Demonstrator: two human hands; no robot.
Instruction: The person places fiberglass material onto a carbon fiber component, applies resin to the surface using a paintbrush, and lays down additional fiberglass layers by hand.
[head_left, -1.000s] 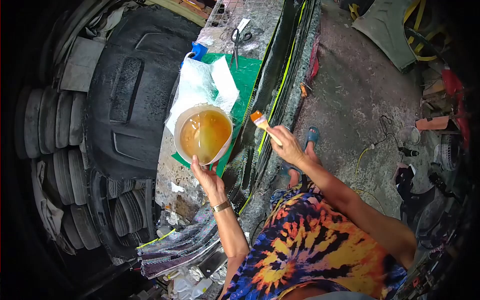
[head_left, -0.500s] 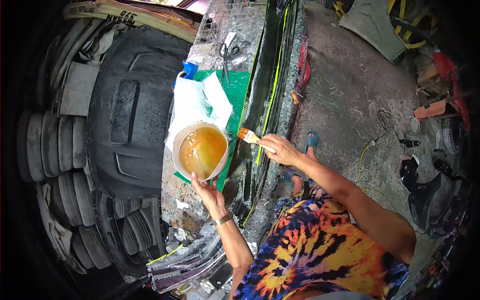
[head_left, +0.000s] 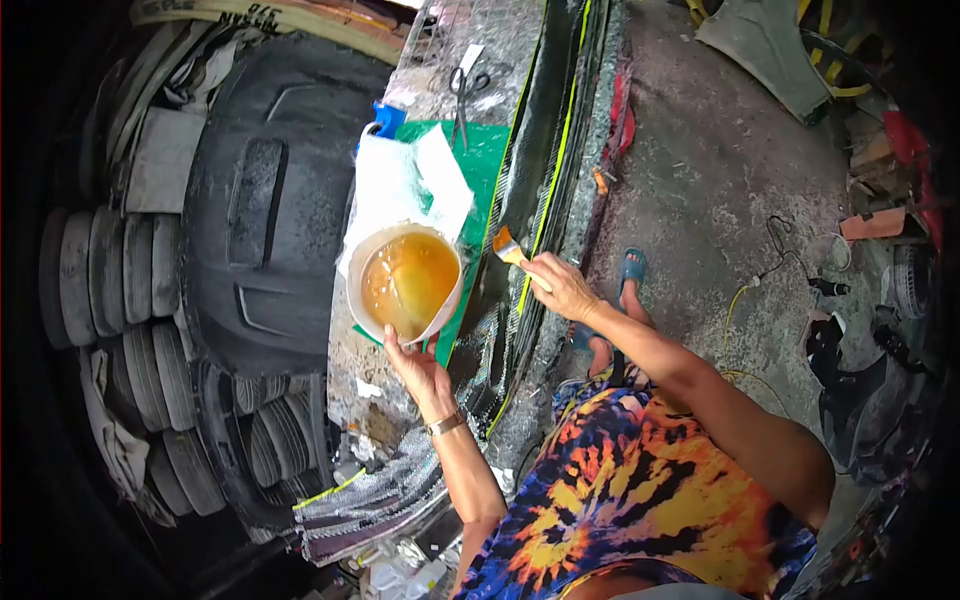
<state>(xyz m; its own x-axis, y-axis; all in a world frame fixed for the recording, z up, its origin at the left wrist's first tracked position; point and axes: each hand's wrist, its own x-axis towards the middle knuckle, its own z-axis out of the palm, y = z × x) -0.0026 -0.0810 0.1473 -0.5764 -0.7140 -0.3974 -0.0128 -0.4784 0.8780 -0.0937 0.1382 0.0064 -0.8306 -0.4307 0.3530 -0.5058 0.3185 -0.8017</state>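
Note:
My left hand (head_left: 420, 372) grips the near rim of a pale tub (head_left: 362, 318), thumb over the edge and fingers beneath. Amber liquid (head_left: 412, 280) with several light bubbles lies inside it. In my right hand (head_left: 562, 287) is a paintbrush (head_left: 512, 250), held by its pale handle. Its orange-stained bristles hang over a long dark woven strip (head_left: 520, 190) edged in yellow-green. White fibre sheet (head_left: 400, 180) lies behind the tub on a green sheet (head_left: 485, 165).
Black-handled scissors (head_left: 461, 98) and a blue object (head_left: 387, 120) lie farther back on the bench (head_left: 350, 400). A large black panel (head_left: 285, 220) and stacked tyres (head_left: 105, 265) stand left. At right, a yellow cord (head_left: 728, 325) crosses the floor.
The brush has turned so its bristles point more upward, and my right hand has shifted slightly right. The tub is still in my left hand. The whole view has shifted a little.

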